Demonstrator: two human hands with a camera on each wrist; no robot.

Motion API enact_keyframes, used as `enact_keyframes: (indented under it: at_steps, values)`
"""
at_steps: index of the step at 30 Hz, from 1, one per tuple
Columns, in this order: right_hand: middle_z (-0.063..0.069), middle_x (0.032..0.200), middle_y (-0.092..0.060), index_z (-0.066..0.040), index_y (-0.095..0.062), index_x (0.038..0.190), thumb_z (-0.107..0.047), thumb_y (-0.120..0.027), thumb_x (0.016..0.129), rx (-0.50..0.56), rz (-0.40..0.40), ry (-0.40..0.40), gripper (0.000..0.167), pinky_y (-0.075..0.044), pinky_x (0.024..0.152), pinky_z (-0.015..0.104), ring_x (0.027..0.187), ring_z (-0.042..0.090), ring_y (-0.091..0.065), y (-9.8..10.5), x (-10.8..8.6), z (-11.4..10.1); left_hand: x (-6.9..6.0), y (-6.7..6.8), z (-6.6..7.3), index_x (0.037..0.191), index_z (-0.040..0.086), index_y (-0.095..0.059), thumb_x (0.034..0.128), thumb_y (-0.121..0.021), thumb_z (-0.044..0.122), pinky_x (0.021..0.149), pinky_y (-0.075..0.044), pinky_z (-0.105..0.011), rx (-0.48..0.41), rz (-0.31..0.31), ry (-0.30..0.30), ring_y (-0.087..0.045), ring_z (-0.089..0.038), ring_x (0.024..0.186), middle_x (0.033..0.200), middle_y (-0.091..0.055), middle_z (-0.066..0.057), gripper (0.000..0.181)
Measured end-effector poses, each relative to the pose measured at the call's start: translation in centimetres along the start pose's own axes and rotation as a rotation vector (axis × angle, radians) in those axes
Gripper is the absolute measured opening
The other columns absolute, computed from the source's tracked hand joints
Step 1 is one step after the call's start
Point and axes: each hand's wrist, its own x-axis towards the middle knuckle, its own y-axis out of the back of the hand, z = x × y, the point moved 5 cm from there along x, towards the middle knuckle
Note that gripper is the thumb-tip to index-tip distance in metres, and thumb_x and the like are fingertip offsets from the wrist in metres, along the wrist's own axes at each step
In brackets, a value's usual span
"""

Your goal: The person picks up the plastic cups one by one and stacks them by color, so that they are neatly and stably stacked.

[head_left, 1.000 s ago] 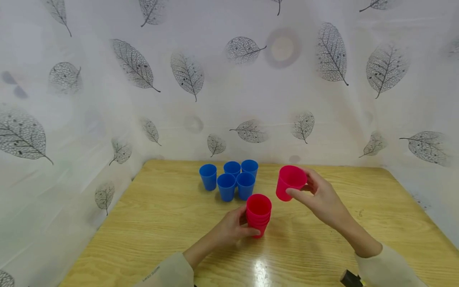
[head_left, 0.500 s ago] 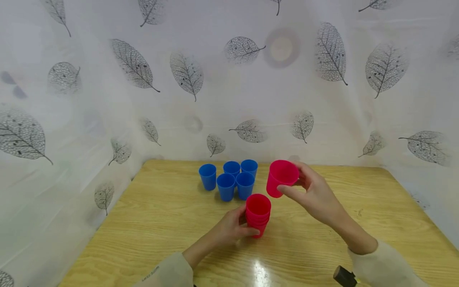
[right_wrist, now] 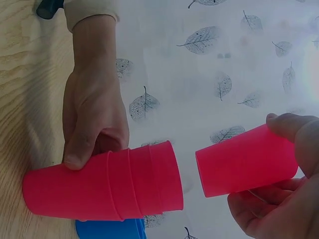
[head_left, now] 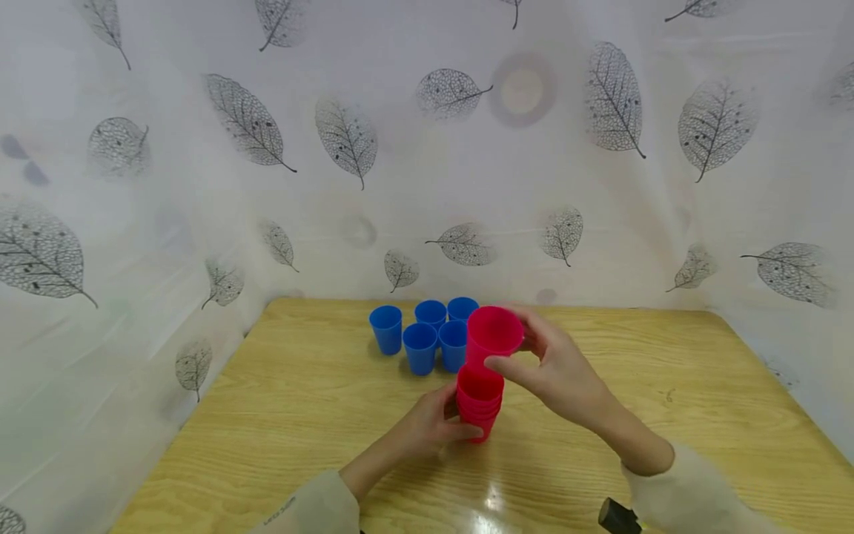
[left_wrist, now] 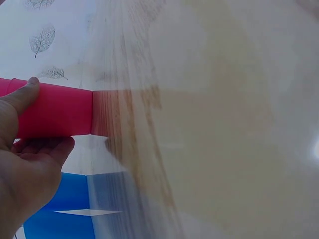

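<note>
Soft, even light fills the head view, with white glare on the near part of the worktop (head_left: 300, 423) and faint shadows beneath the blue cups (head_left: 421, 348). The right hand (head_left: 567, 374) looks slightly blurred at the fingers. The left wrist view is hazy, with glossy reflections and a bright spot at its right edge. In the right wrist view, glare bleaches the leaf-patterned backdrop (right_wrist: 174, 74) at far right.

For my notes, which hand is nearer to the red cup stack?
Left. The left hand grips the red cup stack; the right hand is higher and to its right, holding a single cup.
</note>
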Motion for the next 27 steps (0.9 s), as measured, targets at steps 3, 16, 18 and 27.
enact_keyframes:
  at_steps: [3, 16, 18, 27]
  values:
    - [0.003, 0.121, -0.067, -0.006, -0.056, 0.142, -0.007, -0.080, 0.091, -0.005, -0.005, 0.019, 0.056, -0.058, 0.087, 0.028, 0.101, 0.023, -0.067, -0.5, 0.1, -0.2, 0.0, 0.0, 0.0, 0.143, 0.016, -0.054, 0.0943, -0.077, 0.011, 0.110, -0.046, -0.028, 0.011, -0.003, -0.001, -0.059, -0.014, 0.129, 0.133, -0.064, 0.004, 0.054]
    - [0.004, 0.121, -0.067, -0.007, -0.057, 0.140, -0.009, -0.079, 0.092, -0.034, -0.024, 0.003, 0.054, -0.058, 0.087, 0.030, 0.101, 0.024, -0.066, -1.0, -0.2, 0.4, 0.0, 0.0, 0.0, 0.142, 0.014, -0.055, 0.0947, -0.077, 0.011, 0.109, -0.046, -0.026, 0.024, -0.003, -0.024, -0.059, -0.013, 0.128, 0.133, -0.065, 0.003, 0.052]
    - [0.004, 0.122, -0.067, -0.007, -0.056, 0.141, -0.010, -0.079, 0.092, -0.033, -0.026, -0.003, 0.054, -0.058, 0.087, 0.030, 0.102, 0.024, -0.066, -1.0, -0.3, 0.5, 0.0, -0.1, -0.1, 0.142, 0.015, -0.055, 0.0947, -0.077, 0.011, 0.109, -0.046, -0.026, 0.024, -0.002, -0.021, -0.059, -0.013, 0.128, 0.132, -0.065, 0.003, 0.052]
    - [0.003, 0.118, -0.068, -0.007, -0.056, 0.140, -0.012, -0.079, 0.093, -0.039, -0.025, -0.014, 0.053, -0.058, 0.085, 0.030, 0.100, 0.023, -0.066, -1.0, -0.7, 1.1, 0.0, 0.0, -0.1, 0.141, 0.013, -0.056, 0.0935, -0.078, 0.010, 0.108, -0.047, -0.025, 0.020, 0.007, -0.020, -0.061, -0.013, 0.126, 0.131, -0.066, 0.002, 0.052]
